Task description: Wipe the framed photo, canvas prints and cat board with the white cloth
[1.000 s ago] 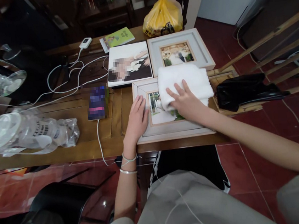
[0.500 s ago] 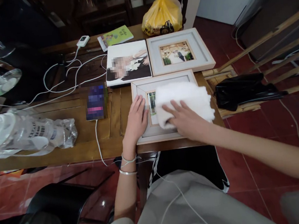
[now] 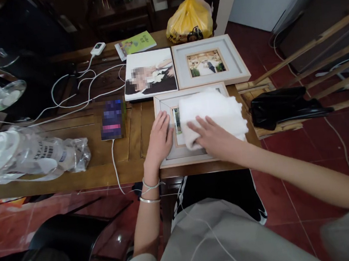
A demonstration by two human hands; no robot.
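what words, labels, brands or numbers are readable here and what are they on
"XXYA…": on the clear plastic packaging; its last letters are blurred, and the smaller print nearby is unreadable.
Green booklet: cover lettering too small and blurred to read.
Yellow bag: dark print, no legible words.
Phone: screen pixelated, unreadable.
White device: display too small to read.
White cloth and the picture frame beneath it: no text seen.

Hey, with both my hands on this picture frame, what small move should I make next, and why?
Perhaps slide the white cloth a little left with your right hand: a strip of the photo beside it lies uncovered, and your left hand, resting on the left side of the frame, likely steadies it.
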